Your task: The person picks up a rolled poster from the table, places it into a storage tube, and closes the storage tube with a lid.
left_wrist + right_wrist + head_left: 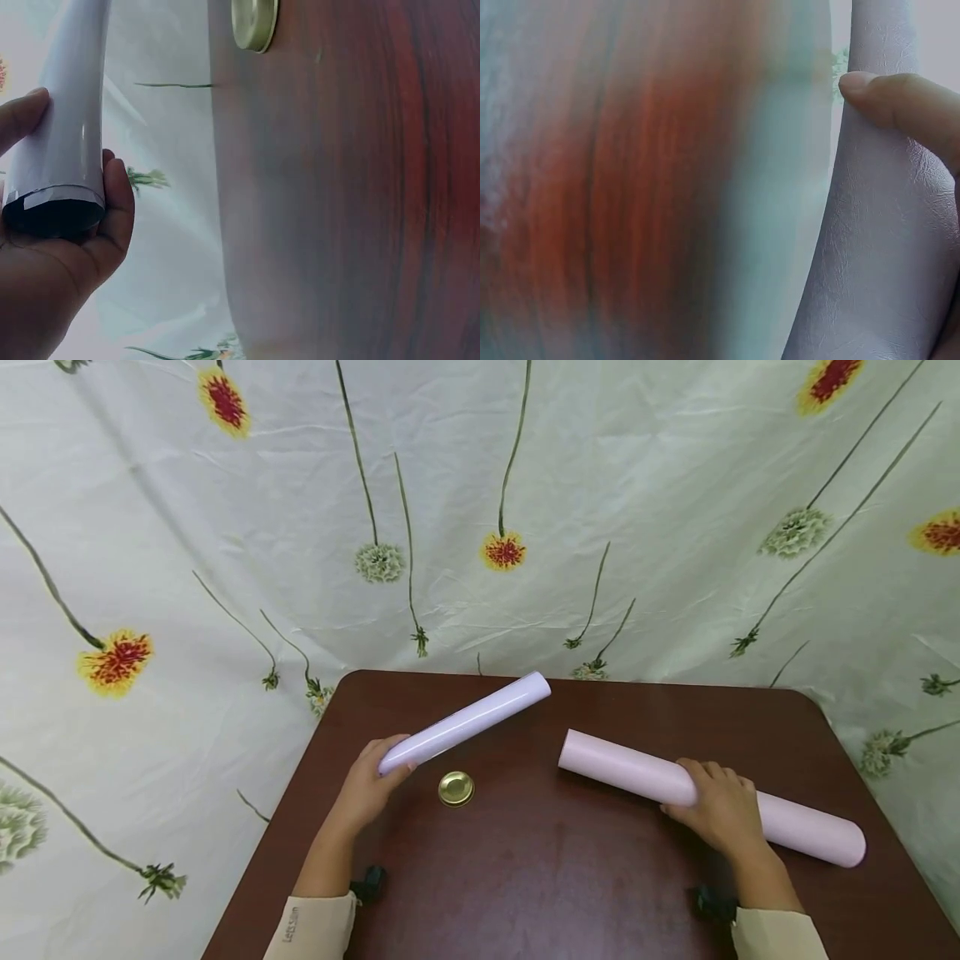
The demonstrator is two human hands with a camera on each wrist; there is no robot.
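Observation:
My left hand [369, 787] grips the near end of a glossy white tube [472, 720], which slants up to the right. In the left wrist view, thumb and fingers curl round this tube [71, 112], and its dark hollow end faces the camera. My right hand [720, 803] holds a thicker pale pink roll [626, 768] near its middle, fingers over the top. The right wrist view has the thumb lying along the finely creased surface of the roll [877, 225]. A small round gold lid [456, 788] sits on the table just right of the left hand.
The dark brown wooden table [540, 877] has rounded far corners. Behind and beside it hangs a white cloth [465, 468] printed with flowers. Dark wrist-camera mounts [369, 885] show at both wrists.

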